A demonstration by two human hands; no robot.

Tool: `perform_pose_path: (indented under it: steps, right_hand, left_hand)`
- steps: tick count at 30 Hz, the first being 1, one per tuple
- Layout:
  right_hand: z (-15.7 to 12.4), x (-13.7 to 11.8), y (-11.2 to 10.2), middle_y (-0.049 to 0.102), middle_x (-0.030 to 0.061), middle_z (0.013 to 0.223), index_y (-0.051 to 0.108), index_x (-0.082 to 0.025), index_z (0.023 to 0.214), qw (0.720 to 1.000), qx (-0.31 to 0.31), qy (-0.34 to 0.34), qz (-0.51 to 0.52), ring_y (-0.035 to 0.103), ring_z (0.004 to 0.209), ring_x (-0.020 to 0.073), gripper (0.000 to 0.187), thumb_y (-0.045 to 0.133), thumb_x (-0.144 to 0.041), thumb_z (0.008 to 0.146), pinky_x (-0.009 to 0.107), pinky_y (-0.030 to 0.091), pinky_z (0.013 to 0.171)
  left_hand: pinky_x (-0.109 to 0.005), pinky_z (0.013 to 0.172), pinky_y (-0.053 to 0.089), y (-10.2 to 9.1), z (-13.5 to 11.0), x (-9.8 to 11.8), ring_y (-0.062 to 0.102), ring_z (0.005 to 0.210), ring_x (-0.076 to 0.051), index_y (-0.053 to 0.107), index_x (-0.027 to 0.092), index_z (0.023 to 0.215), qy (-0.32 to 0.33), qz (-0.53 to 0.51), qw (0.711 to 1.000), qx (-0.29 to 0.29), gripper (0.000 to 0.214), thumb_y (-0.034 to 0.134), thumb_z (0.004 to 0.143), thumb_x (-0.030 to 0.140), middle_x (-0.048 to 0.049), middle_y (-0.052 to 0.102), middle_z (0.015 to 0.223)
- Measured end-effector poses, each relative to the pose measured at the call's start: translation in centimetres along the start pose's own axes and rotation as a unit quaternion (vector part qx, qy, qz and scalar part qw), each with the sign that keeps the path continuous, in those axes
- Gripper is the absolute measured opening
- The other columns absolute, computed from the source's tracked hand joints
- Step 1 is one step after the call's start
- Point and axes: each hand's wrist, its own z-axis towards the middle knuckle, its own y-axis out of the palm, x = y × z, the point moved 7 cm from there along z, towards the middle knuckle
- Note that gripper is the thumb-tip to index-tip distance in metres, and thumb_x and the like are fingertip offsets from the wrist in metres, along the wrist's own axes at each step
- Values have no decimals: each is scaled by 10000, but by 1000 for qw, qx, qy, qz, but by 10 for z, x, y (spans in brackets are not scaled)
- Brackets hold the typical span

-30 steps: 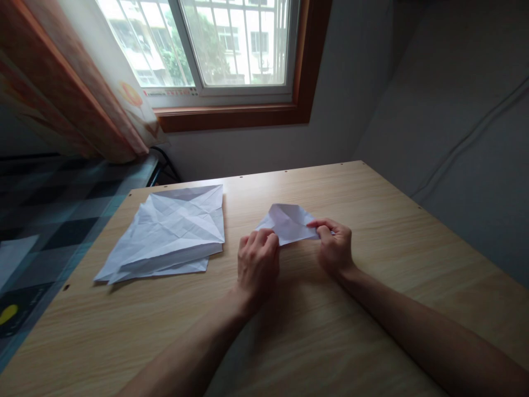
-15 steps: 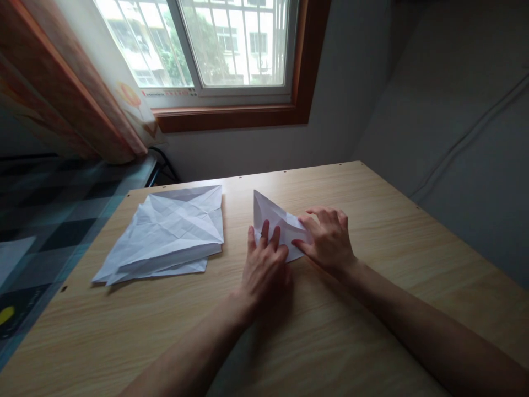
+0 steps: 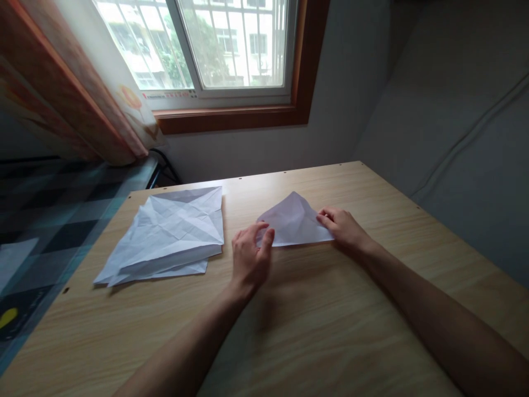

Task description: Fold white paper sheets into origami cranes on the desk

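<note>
A folded sheet of white paper (image 3: 291, 223), roughly triangular with its peak pointing away from me, is in front of me on the wooden table (image 3: 330, 314). My right hand (image 3: 341, 225) pinches its right corner between thumb and fingers. At the paper's left end is my left hand (image 3: 252, 251), thumb raised and apart from the curved fingers. The fingertips lie against or behind the left edge, partly hidden, and I cannot tell whether they grip it.
Several creased white sheets (image 3: 177, 223) lie in a loose pile at the left of the table. Beyond the table's left edge is a surface with a checked cloth (image 3: 78, 215). A window (image 3: 239, 49) and an orange curtain (image 3: 74, 82) are at the back.
The paper has turned, so its peak now points away and its long edge faces me. My left hand has come off its top to the left end; my right hand has shifted right.
</note>
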Motion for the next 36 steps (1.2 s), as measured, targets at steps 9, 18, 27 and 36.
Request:
perform_pose_path:
  steps: [9, 18, 27, 36]
  right_hand:
    - [3, 16, 2, 567, -29, 545, 639, -150, 692, 984, -57, -2, 171, 437, 484, 100, 335, 596, -476, 755, 223, 300, 456]
    - [4, 29, -18, 522, -55, 535, 651, -178, 714, 999, 5, -30, -12, 459, 494, 120, 315, 763, -466, 654, 245, 331, 492]
    - [-18, -28, 9, 631, 135, 1190, 638, -158, 1170, 921, 53, -273, -272, 554, 1105, 279, 314, 572, -273, 886, 419, 411, 979]
    - [-32, -18, 60, 223, 186, 1576, 288, -172, 1505, 923, -135, -232, -276, 193, 1455, 369, 984, 492, -783, 761, 540, 206, 1161]
  left_hand:
    - [-456, 1012, 458, 7, 4, -6, 604, 1147, -264, 763, 202, 937, -15, -19, 999, -44, 315, 491, 884, 352, -86, 685, 1201]
    - [-326, 921, 538, 3, 12, -16, 696, 950, -197, 743, 176, 1025, -62, -28, 995, -73, 358, 533, 748, 90, -38, 749, 1045]
    - [-411, 890, 509, 4, 11, -4, 636, 1022, -280, 665, 194, 1127, 26, 192, 974, -115, 382, 663, 757, 288, -86, 670, 1184]
    - [-564, 1068, 287, 14, 0, -8, 360, 1339, -429, 513, 68, 1313, 93, 351, 925, -112, 825, 499, 791, 706, -242, 446, 1439]
